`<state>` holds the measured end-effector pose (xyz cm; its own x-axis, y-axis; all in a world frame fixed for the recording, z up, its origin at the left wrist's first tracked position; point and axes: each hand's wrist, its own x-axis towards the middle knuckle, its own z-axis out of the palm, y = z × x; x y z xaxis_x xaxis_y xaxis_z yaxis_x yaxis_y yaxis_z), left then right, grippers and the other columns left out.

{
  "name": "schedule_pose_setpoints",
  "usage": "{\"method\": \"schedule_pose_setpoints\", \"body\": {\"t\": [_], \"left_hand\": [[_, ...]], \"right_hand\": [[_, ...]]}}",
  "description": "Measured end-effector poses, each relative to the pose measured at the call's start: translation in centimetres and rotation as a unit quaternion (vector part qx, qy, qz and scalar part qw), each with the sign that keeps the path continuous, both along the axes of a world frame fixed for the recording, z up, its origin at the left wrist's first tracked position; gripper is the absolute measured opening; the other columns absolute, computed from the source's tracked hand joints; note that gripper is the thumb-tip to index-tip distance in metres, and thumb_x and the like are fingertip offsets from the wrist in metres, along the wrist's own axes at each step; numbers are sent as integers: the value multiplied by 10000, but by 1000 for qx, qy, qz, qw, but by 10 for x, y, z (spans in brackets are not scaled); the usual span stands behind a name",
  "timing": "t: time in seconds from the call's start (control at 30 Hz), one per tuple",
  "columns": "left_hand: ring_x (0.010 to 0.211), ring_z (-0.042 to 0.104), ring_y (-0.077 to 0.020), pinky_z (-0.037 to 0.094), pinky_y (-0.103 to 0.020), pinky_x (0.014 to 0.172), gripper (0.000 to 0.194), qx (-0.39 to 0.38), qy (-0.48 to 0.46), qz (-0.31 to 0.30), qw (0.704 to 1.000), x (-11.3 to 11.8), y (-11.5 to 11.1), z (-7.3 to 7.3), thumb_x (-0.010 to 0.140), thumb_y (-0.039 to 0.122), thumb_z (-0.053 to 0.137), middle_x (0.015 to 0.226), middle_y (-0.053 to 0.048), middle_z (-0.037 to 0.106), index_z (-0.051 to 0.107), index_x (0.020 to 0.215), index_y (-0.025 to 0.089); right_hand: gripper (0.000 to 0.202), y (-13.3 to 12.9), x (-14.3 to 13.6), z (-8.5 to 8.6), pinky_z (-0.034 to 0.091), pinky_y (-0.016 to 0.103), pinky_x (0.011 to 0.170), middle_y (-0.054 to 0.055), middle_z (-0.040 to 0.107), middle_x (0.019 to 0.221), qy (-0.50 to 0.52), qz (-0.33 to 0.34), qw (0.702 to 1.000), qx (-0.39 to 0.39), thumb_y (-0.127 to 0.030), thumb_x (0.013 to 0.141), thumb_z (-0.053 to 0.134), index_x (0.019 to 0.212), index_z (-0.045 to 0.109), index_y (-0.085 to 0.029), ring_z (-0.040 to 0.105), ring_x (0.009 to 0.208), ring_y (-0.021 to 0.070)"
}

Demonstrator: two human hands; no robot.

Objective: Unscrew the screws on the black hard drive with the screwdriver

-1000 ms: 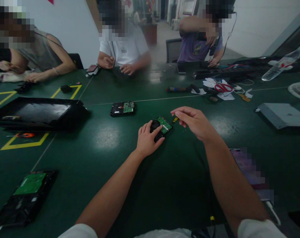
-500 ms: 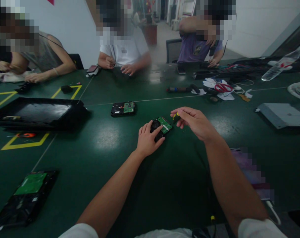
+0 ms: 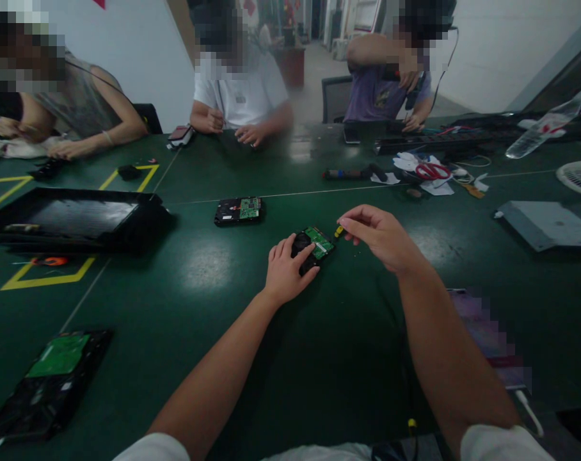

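Observation:
A hard drive (image 3: 320,241) with a green circuit board facing up lies on the green table. Over its near left side rests my left hand (image 3: 289,266), fingers and thumb spread across the drive and along its edge, steadying it. In my right hand (image 3: 370,230), thumb and fingertips are closed on a small screwdriver (image 3: 338,231) with a yellow and black handle. It points down beside the drive's right corner; its tip is too small to make out. Tiny specks, perhaps screws, lie on the table below my right hand.
Another hard drive (image 3: 238,210) lies behind on the left, and a larger black device with a green board (image 3: 60,355) is at near left. A black tray (image 3: 79,218), a grey metal case (image 3: 549,224) and a plastic bottle (image 3: 549,125) surround the work. Several people sit opposite.
My right hand has shifted slightly, and the screwdriver handle now shows lower between the fingertips, at a different tilt. My left hand and the hard drive stay in place.

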<state>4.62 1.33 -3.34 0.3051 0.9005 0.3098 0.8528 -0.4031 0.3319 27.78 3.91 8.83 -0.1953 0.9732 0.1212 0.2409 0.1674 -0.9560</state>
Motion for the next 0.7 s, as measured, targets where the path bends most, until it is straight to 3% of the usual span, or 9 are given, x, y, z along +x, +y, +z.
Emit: {"method": "schedule_pose_setpoints", "body": {"t": [0.23,0.5,0.7], "left_hand": [[1446,355,-391,309,-579,1140,591,-3,2,-3,1000,-1,0,0,922,574,603,1633,-102,342,565,1477,374],[1447,350,-384,308,-573,1141,592,-2,3,-1,1000,-1,1,-1,912,564,622,1635,-96,343,571,1470,373],[1448,352,-387,311,-576,1138,599,4,4,-1,1000,-1,0,-2,914,575,616,1634,-105,339,565,1475,371]], "right_hand": [[246,3,-3,-4,441,282,548,58,734,1073,34,5,999,-11,-429,930,667,1077,763,-258,578,689,139],[257,5,-3,-7,498,300,604,63,702,905,91,17,995,-48,-446,932,670,1029,729,-215,640,715,166],[315,4,-2,-8,460,285,594,31,679,770,24,-38,999,-24,-491,871,754,913,660,-193,591,662,144]]}}
